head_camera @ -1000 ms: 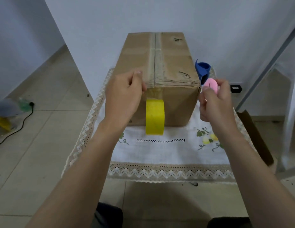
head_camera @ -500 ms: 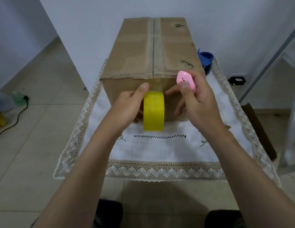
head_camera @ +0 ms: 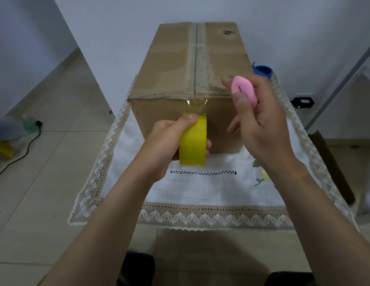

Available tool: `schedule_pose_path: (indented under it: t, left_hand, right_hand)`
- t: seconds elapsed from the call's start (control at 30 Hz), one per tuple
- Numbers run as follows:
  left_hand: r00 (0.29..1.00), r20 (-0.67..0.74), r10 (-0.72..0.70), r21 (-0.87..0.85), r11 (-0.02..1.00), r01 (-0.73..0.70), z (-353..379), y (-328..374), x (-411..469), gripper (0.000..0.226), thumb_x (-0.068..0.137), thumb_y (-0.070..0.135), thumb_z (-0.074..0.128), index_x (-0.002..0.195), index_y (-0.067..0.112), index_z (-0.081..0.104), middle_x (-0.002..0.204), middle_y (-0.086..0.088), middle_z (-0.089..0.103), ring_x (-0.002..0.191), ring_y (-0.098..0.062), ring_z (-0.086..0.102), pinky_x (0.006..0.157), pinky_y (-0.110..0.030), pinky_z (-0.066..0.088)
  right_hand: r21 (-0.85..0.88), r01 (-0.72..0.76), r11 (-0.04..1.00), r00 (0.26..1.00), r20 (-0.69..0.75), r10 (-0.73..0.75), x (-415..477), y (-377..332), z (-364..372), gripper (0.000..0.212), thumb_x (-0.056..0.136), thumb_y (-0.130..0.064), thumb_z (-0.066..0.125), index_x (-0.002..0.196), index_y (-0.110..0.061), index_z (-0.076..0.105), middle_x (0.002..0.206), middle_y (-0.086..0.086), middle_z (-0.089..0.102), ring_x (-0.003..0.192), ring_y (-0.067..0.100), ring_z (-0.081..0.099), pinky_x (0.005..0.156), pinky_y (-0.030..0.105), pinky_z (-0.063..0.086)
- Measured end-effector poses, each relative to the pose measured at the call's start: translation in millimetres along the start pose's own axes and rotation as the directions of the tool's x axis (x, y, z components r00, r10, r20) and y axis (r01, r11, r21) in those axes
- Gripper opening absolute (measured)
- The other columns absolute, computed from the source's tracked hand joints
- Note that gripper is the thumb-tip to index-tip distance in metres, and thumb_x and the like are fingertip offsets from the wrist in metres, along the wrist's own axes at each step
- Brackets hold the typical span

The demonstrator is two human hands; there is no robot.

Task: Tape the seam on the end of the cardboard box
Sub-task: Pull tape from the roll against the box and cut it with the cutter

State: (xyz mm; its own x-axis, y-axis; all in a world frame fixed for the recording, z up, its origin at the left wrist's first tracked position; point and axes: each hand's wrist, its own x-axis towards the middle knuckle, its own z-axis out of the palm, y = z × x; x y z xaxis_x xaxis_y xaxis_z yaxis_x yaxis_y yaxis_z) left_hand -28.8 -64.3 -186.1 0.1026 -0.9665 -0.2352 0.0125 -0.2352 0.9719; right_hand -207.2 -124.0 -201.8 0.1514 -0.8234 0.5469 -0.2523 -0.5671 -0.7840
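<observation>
A brown cardboard box (head_camera: 180,69) stands on a white lace-edged tablecloth (head_camera: 211,188), its near end facing me. My left hand (head_camera: 165,139) grips a yellow roll of tape (head_camera: 193,144) in front of that end. A clear strip of tape (head_camera: 196,107) runs from the roll up to the box's top front edge at the centre seam. My right hand (head_camera: 260,120) is raised at the box's right front corner and holds a small pink oval cutter (head_camera: 244,90) between thumb and fingers.
A blue object (head_camera: 262,71) sits behind the box on the right. A black device (head_camera: 302,102) and a metal pole (head_camera: 343,83) are off the table's right side. Cable and clutter (head_camera: 12,133) lie on the tiled floor at the left.
My left hand has taken hold of the yellow roll and pulled it down from the box edge, stretching clear tape. My right hand with the pink cutter came in toward the box front.
</observation>
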Motion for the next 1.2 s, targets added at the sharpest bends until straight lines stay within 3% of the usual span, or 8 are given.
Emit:
schedule_pose_path:
  t: [0.1,0.43,0.57,0.9,1.1,1.2]
  left_hand:
    - [0.999,-0.045,-0.02,-0.032,0.999,0.018,3.2,2.2,-1.1,0.039,0.105,0.035,0.055,0.091,0.004,0.073,0.074,-0.017,0.077,0.061,-0.027,0.073,0.081,-0.046,0.061]
    - [0.985,-0.142,-0.103,-0.018,0.995,0.102,12.6,5.5,3.5,0.039,0.103,0.039,0.055,0.09,0.009,0.076,0.069,-0.008,0.079,0.062,-0.015,0.076,0.057,-0.024,0.059]
    - [0.982,-0.148,-0.117,-0.033,0.993,0.114,11.3,5.4,4.1,0.037,0.102,0.039,0.057,0.09,0.008,0.075,0.069,-0.008,0.079,0.062,-0.017,0.077,0.054,-0.023,0.058]
    - [0.966,-0.128,-0.225,-0.046,0.974,0.221,9.2,-6.9,7.5,0.032,0.102,0.04,0.058,0.092,0.014,0.072,0.071,-0.007,0.079,0.064,-0.018,0.077,0.078,-0.036,0.06]
    - [0.974,-0.129,-0.185,0.026,0.981,0.19,11.0,-10.4,7.5,0.042,0.104,0.044,0.052,0.095,0.011,0.077,0.076,-0.007,0.081,0.067,-0.013,0.077,0.067,-0.028,0.058]
    - [0.983,-0.113,-0.142,0.027,0.989,0.146,11.0,-15.0,5.8,0.046,0.104,0.044,0.051,0.093,0.009,0.079,0.08,-0.011,0.082,0.079,-0.023,0.08,0.081,-0.037,0.062]
  right_hand:
    - [-0.164,-0.034,0.986,0.998,0.052,0.043,-1.4,9.9,0.5,0.025,0.11,-0.033,0.049,0.133,-0.028,0.056,0.105,-0.001,0.075,0.057,0.014,0.068,0.062,0.05,0.058]
    - [-0.138,-0.063,0.988,0.994,0.076,0.074,-3.5,10.5,-0.2,0.023,0.11,-0.033,0.047,0.131,-0.031,0.054,0.116,0.009,0.074,0.055,0.014,0.069,0.061,0.048,0.059]
    - [-0.132,-0.083,0.988,0.993,0.078,0.094,-3.7,9.3,-0.3,0.023,0.11,-0.034,0.047,0.131,-0.03,0.054,0.118,0.006,0.073,0.056,0.016,0.07,0.062,0.051,0.059]
    - [-0.13,-0.085,0.988,0.992,0.084,0.097,-4.0,8.5,-1.3,0.025,0.111,-0.033,0.046,0.134,-0.028,0.053,0.123,-0.005,0.072,0.055,0.017,0.07,0.061,0.05,0.059]
    - [-0.127,-0.078,0.989,0.994,0.069,0.087,-3.2,9.1,0.1,0.023,0.111,-0.031,0.046,0.133,-0.03,0.054,0.123,-0.004,0.072,0.055,0.017,0.07,0.06,0.05,0.059]
    - [-0.13,-0.084,0.988,0.993,0.07,0.094,-3.2,9.7,-0.1,0.024,0.111,-0.033,0.046,0.134,-0.029,0.053,0.122,-0.002,0.072,0.056,0.017,0.071,0.061,0.051,0.06]
